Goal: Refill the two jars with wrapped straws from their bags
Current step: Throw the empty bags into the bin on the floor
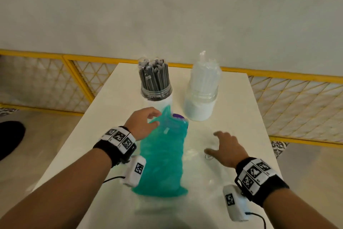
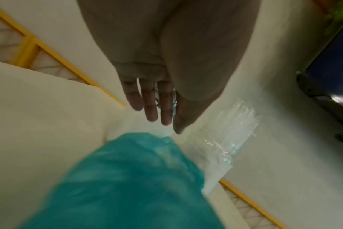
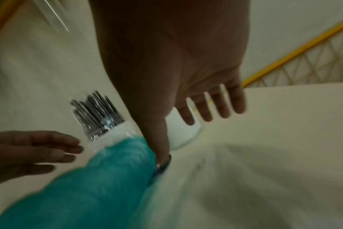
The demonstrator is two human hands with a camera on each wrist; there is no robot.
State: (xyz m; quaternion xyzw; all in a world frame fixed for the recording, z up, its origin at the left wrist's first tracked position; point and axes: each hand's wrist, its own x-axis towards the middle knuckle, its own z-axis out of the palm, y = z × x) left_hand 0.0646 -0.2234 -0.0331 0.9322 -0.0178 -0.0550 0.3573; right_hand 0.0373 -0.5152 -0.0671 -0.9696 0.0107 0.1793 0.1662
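Observation:
Two jars stand at the far end of the white table [image 1: 104, 126]. The left jar [image 1: 155, 82] holds black wrapped straws, the right jar [image 1: 202, 89] clear wrapped ones. A teal bag [image 1: 163, 156] lies lengthwise in the middle, its top near the black-straw jar. My left hand [image 1: 154, 118] hovers at the bag's upper left corner, and the left wrist view shows the left hand [image 2: 159, 117] with straight fingers holding nothing. My right hand [image 1: 215, 141] is spread over a faint clear bag [image 1: 202, 156] right of the teal one. The right wrist view shows the right hand [image 3: 196, 124] empty.
A small purple object [image 1: 178, 115] peeks out behind the top of the teal bag. A yellow lattice fence [image 1: 297, 99] runs behind and beside the table. A dark object [image 1: 9, 136] lies on the floor at the left.

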